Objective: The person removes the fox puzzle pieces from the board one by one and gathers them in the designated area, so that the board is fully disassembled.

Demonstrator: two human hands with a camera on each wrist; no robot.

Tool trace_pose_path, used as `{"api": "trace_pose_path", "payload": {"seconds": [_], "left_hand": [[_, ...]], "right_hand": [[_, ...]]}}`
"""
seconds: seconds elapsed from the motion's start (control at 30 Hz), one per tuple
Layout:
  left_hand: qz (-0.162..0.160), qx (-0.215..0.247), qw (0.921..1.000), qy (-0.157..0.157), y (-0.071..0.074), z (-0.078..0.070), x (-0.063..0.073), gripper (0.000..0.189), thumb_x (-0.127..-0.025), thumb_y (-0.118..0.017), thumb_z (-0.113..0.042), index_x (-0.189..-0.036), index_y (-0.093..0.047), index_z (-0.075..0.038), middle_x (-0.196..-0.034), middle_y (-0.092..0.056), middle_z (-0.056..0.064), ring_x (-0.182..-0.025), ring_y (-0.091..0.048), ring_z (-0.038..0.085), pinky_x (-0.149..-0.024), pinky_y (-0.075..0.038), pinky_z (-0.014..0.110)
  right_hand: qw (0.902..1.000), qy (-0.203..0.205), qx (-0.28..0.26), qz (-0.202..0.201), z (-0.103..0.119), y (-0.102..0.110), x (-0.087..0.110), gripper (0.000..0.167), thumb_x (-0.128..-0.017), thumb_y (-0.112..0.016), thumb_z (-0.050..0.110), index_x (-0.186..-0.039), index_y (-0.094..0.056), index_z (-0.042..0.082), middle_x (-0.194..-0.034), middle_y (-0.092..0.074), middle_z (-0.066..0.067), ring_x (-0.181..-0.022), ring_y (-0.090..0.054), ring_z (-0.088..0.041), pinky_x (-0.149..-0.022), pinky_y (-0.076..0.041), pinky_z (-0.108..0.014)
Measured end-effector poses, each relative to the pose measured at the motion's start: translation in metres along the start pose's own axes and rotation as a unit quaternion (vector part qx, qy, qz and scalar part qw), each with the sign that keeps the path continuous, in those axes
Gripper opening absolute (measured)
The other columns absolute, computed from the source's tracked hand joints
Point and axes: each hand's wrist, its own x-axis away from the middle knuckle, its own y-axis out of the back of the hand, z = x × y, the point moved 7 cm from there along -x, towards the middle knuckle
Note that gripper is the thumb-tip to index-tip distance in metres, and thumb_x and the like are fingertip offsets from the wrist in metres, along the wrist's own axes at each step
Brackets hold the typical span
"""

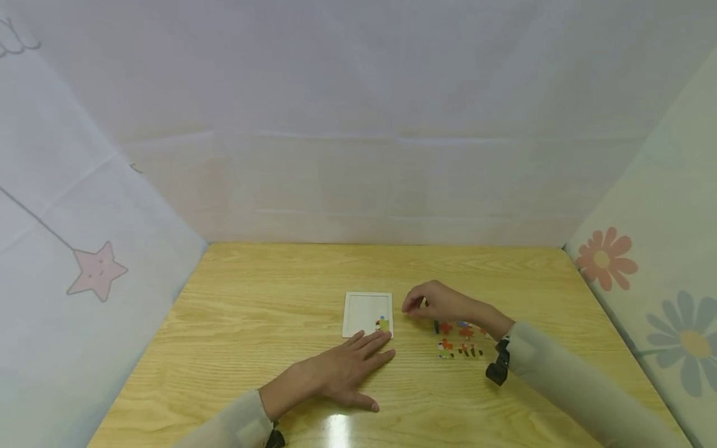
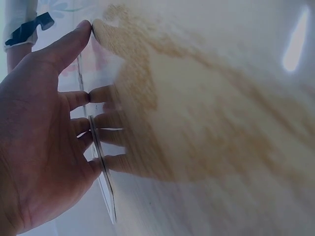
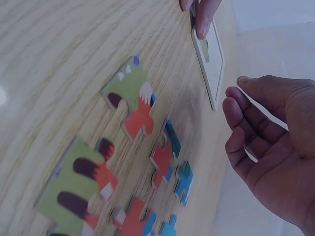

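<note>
A white square puzzle tray (image 1: 367, 296) lies flat on the table. One mostly green puzzle piece (image 1: 383, 325) sits in its near right corner. My left hand (image 1: 350, 368) is spread palm down, its fingertips over the tray's near edge by that piece. My right hand (image 1: 439, 302) hovers to the right of the tray with its fingers loosely bent. In the right wrist view nothing shows between its thumb and fingertips. Under and in front of that wrist lie several loose pieces, among them a green and orange piece (image 3: 135, 96) and a piece with dark legs (image 3: 81, 179).
The wooden table (image 1: 252, 298) has a glossy surface with a bright reflection near its front. White cloth walls (image 1: 358, 186) enclose the back and both sides, printed with a pink star (image 1: 98, 270) and flowers. A dark wrist strap (image 1: 498, 364) sits on the right arm.
</note>
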Motion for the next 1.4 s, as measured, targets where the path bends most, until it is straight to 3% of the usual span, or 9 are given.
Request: {"api": "trace_pose_path", "payload": {"seconds": [0.5, 0.9, 1.4], "left_hand": [[0.004, 0.005, 1.0000, 0.001, 0.002, 0.000, 0.001, 0.097, -0.099, -0.053, -0.074, -0.169, -0.027, -0.014, -0.178, -0.011, 0.015, -0.164, -0.013, 0.029, -0.131, -0.021, 0.051], [0.005, 0.012, 0.9999, 0.001, 0.001, 0.000, 0.000, 0.097, -0.099, -0.052, -0.074, -0.170, -0.026, -0.014, -0.178, -0.010, 0.015, -0.165, -0.011, 0.029, -0.131, -0.020, 0.051], [-0.003, 0.000, 1.0000, -0.005, 0.001, 0.000, 0.000, 0.096, -0.100, -0.051, -0.074, -0.170, -0.026, -0.013, -0.178, -0.012, 0.015, -0.165, -0.011, 0.029, -0.131, -0.021, 0.051]], "right_hand": [[0.9998, 0.000, -0.019, 0.000, 0.003, -0.013, -0.031, 0.017, -0.103, -0.069, 0.005, -0.116, -0.078, 0.002, -0.112, -0.078, -0.008, -0.097, -0.069, -0.009, -0.088, -0.059, -0.028], [0.9998, -0.002, -0.017, -0.005, 0.009, -0.025, -0.041, 0.017, -0.100, -0.071, 0.001, -0.115, -0.077, -0.001, -0.109, -0.077, -0.010, -0.095, -0.071, -0.016, -0.086, -0.059, -0.026], [0.9998, 0.001, -0.021, 0.000, 0.008, -0.035, -0.048, 0.015, -0.100, -0.070, 0.001, -0.112, -0.079, 0.001, -0.106, -0.078, -0.006, -0.093, -0.071, -0.009, -0.086, -0.058, -0.023]]}}
